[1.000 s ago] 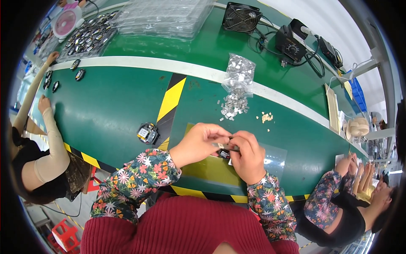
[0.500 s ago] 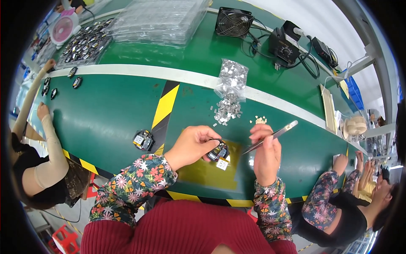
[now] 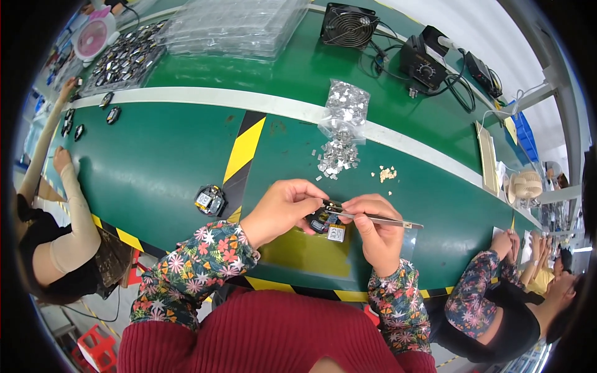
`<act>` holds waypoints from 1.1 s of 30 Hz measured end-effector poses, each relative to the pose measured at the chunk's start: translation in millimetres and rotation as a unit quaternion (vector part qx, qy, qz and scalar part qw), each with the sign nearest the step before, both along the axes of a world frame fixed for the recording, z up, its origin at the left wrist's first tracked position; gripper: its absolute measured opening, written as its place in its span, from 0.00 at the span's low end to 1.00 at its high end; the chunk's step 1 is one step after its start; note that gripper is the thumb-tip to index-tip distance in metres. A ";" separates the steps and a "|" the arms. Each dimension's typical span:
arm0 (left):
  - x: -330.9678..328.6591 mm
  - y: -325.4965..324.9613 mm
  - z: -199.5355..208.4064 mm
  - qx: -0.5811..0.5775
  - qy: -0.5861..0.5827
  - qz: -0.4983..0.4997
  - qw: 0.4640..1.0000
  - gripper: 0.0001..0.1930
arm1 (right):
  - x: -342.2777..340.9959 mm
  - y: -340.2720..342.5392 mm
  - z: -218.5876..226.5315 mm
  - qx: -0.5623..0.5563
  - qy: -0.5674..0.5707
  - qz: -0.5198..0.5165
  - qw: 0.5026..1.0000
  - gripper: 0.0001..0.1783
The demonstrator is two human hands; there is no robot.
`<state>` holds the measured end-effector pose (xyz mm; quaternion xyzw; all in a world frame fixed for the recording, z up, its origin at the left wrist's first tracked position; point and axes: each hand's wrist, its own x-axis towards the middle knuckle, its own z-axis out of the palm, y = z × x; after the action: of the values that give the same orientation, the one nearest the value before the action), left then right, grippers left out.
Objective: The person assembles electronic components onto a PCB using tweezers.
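1. Small dark electronic module (image 3: pixel 324 222) is sitting low in the middle of the view, just above the green worktop (image 3: pixel 155 180), pinched between the fingers of the left hand (image 3: pixel 283 208), which is closing around its left side; a white label is showing at its lower right corner.
2. At the far left edge, another person's sleeved forearm (image 3: pixel 74 211) is resting on the worktop, with a few dark modules lying near it further up.
3. Left of the held module, a second, similar module (image 3: pixel 210 200) is lying flat on the worktop beside a yellow-and-black striped band (image 3: pixel 244 149), well apart from the hands.
4. The right hand (image 3: pixel 373 230) is gripping slim metal tweezers (image 3: pixel 373 217), holding them nearly level, with the tips touching the top of the held module and the rear end pointing right.
5. Above the hands, a clear bag of small silvery parts (image 3: pixel 344 112) is lying on the worktop, with loose pieces spilling below it and a few pale crumbs (image 3: pixel 387 174) just to the right.
6. At the lower right, another person in patterned sleeves (image 3: pixel 472 292) is sitting at the worktop's edge.
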<state>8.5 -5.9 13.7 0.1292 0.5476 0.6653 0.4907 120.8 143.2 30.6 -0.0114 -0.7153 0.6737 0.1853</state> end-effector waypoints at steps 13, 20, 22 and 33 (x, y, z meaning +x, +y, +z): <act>1.3 0.8 1.4 -0.006 -0.012 0.003 1.000 0.08 | 0.5 -2.8 -2.2 0.048 -0.014 -0.021 0.999 0.03; 1.1 -0.5 0.8 -0.007 -0.014 0.008 1.000 0.08 | -1.1 -3.7 -1.0 0.076 -0.010 -0.026 0.997 0.03; 0.9 0.2 0.1 -0.008 -0.013 0.009 1.000 0.07 | -1.7 -3.3 -0.6 0.109 0.004 -0.028 0.994 0.03; 1.8 -0.8 1.0 -0.014 0.006 0.029 0.999 0.07 | -7.6 -3.7 1.1 0.293 0.081 -0.033 0.952 0.04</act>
<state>10.3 -6.6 14.7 0.1108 0.5632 0.6708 0.4697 113.2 139.5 31.8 0.0742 -0.8633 0.4263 0.2598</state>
